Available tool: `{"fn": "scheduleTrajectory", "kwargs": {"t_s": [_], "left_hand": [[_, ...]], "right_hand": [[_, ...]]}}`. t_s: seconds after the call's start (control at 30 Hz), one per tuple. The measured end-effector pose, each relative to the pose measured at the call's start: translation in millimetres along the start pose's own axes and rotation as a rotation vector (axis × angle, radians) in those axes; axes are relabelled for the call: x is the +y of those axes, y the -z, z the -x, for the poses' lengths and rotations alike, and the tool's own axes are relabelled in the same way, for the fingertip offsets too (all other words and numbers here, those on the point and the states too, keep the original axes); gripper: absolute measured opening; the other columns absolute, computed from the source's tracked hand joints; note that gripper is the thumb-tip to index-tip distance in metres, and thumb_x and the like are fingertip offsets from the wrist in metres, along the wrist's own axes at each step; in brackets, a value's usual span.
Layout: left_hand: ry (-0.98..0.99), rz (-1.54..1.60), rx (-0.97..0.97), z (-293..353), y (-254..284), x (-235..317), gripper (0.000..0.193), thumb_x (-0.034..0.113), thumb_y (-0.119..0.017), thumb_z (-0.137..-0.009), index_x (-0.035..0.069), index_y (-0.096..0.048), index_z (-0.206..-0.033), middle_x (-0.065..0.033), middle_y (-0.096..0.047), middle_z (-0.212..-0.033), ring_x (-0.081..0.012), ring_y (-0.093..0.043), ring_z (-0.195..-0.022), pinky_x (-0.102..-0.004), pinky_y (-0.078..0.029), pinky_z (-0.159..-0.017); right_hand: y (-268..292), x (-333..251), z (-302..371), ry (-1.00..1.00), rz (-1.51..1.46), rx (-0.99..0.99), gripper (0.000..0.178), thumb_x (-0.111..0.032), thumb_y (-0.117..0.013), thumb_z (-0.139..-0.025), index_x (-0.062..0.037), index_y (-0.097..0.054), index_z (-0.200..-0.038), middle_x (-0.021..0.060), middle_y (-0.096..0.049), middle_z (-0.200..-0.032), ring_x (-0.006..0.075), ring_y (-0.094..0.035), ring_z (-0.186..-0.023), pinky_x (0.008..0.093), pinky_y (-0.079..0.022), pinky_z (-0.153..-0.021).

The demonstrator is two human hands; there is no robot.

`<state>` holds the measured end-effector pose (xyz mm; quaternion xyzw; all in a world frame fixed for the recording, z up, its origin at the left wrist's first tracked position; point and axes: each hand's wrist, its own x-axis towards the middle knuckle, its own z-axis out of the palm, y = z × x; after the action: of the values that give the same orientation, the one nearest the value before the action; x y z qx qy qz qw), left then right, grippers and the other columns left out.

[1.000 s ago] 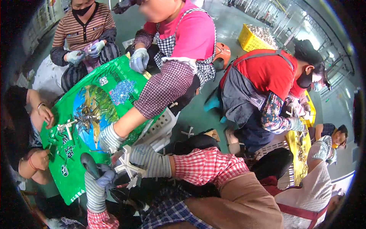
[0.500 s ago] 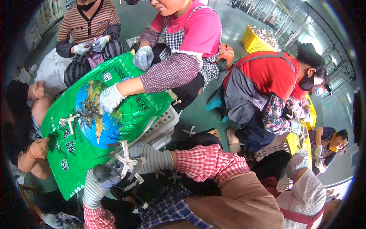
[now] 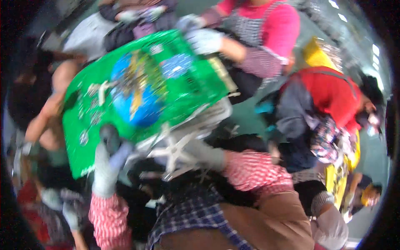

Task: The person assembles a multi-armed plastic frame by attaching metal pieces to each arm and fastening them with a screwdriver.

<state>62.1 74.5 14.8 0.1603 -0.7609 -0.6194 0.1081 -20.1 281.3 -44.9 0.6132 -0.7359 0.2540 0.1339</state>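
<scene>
My left hand (image 3: 104,168), in a pale striped glove, is closed around a dark round-ended thing (image 3: 110,137) at the near edge of a green plastic sack (image 3: 196,85). Motion blur keeps me from telling its kind. Close to its right, my right hand (image 3: 204,153), also gloved, grips a white star-shaped piece (image 3: 177,153) with several arms. Both sleeves are red-and-white checked. Another white branched piece (image 3: 101,91) lies on the sack, beside a heap of thin dark and yellowish bits (image 3: 135,79).
Across the sack a person in pink (image 3: 281,27) has gloved hands at its far edge. A bare-armed person (image 3: 52,108) sits at the left. To the right a person in red (image 3: 325,93) bends over a yellow crate (image 3: 333,179). A white crate (image 3: 216,112) is under the sack.
The whole view has shifted and blurred. The pink-clad person's hand has moved from the heap to the sack's far edge. My hands remain close together with the star-shaped piece.
</scene>
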Motion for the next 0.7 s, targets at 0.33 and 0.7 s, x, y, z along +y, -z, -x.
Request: {"fn": "scheduleTrajectory", "kwargs": {"t_s": [0.33,0.7], "left_hand": [[-0.511,1.116,-0.098,9.6,73.6,44.5,0.039,0.037,-0.048,-0.096,0.014,-0.043,-0.066,0.0026,-0.038,-0.057,-0.0082,-0.03,-0.036,-0.0256,-0.026,-0.037],[-0.518,0.917,-0.094,9.8,49.1,50.7,0.042,0.04,-0.049,-0.095,0.016,-0.04,-0.061,0.0034,-0.038,-0.054,-0.0076,-0.03,-0.034,-0.0254,-0.027,-0.037]], "right_hand": [[-35.1,9.7,31.8,-0.275,-0.579,-0.14,0.032,-0.025,-0.059,-0.086,-0.0095,-0.062,-0.113,0.0077,-0.063,-0.107,0.0242,-0.06,-0.093,0.0391,-0.049,-0.08],[-53.6,3.2,26.7,-0.311,-0.785,-0.121,0.033,-0.022,-0.06,-0.084,-0.006,-0.062,-0.113,0.0083,-0.062,-0.116,0.0205,-0.059,-0.106,0.0365,-0.048,-0.091]]}}
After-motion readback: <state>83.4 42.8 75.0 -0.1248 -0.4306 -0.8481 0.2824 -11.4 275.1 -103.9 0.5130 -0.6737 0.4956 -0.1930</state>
